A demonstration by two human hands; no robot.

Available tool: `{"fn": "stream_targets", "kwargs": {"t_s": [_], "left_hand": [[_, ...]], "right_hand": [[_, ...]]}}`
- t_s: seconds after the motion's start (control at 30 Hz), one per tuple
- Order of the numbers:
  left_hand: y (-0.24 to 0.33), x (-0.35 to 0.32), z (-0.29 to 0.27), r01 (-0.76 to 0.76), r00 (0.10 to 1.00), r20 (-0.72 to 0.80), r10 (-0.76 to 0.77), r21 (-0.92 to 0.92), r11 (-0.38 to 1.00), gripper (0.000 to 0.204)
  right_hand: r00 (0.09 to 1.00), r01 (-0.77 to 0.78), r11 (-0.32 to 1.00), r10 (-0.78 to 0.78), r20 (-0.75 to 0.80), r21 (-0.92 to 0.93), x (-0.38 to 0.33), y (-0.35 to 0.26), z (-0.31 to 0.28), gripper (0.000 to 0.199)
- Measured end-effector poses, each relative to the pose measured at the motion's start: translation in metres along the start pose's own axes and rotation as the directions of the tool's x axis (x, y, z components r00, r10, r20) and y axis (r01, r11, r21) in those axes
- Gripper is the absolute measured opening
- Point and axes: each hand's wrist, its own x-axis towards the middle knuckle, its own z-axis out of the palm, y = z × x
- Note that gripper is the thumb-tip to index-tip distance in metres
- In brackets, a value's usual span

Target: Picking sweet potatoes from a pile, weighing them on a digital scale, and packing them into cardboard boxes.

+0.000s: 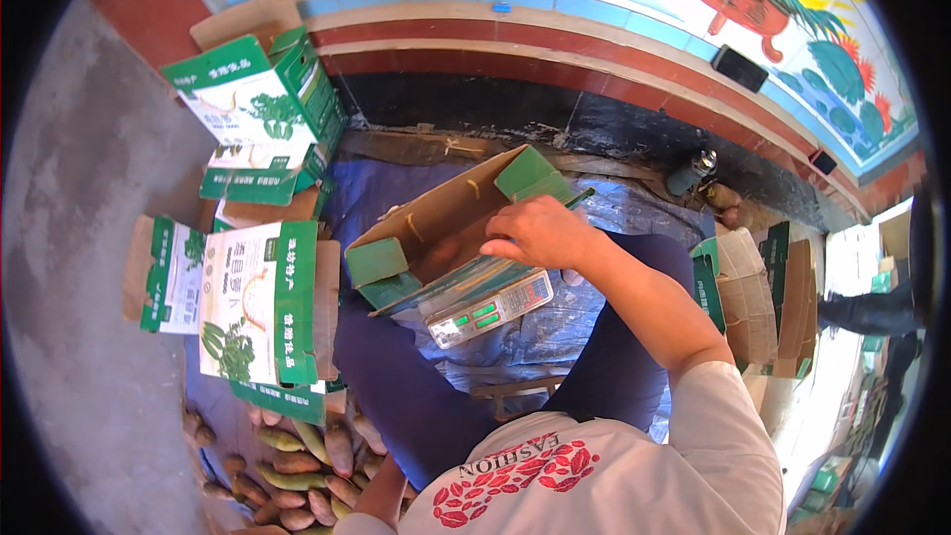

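An open cardboard box (pixel 466 200) with green outer flaps is in front of me, tilted, on or just behind a digital scale (pixel 490 309) with lit green displays. Reddish, rounded shapes lie in the shadow inside it. My right hand (pixel 545 231) reaches over the box's near right rim, fingers apart and pointing left, with nothing visible in them. Whether it touches the rim I cannot tell. Down at the lower left, my left forearm passes beside my thigh toward a pile of long green and reddish-brown root vegetables (pixel 292 463); the hand itself is hidden.
Green-and-white cartons (pixel 243 302) are stacked on the left, with more (pixel 258 89) behind them. Opened cartons (pixel 748 287) stand on the right. A dark flask (pixel 690 173) is by the painted wall. Blue sheeting (pixel 634 203) covers the floor around the box.
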Motion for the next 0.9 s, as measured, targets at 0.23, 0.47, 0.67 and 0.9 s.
{"fn": "stream_targets", "kwargs": {"t_s": [0.23, 0.47, 0.67, 0.9], "left_hand": [[0.02, 0.028, -0.059, -0.042, 0.999, -0.011, 0.043, 0.055, 0.998, 0.04], [0.101, 0.109, -0.213, 0.318, 0.916, -0.266, -0.301, 0.021, 0.948, 0.04], [0.234, 0.161, -0.258, 0.111, 0.873, -0.483, -0.072, 0.053, 0.992, 0.036], [0.306, 0.219, -0.233, 0.005, 0.929, -0.326, -0.175, -0.462, 0.887, 0.037]], "right_hand": [[0.997, 0.012, 0.999, -0.009, 0.071, -0.034, -0.005, 0.0, 0.004, 0.037], [0.984, 0.017, 0.997, -0.002, 0.178, -0.081, -0.012, -0.004, -0.003, 0.039], [0.955, -0.009, 0.993, 0.043, 0.295, -0.115, -0.009, -0.009, -0.006, 0.024], [0.958, 0.017, 0.991, 0.022, 0.285, -0.135, -0.011, 0.001, 0.008, 0.021]]}}
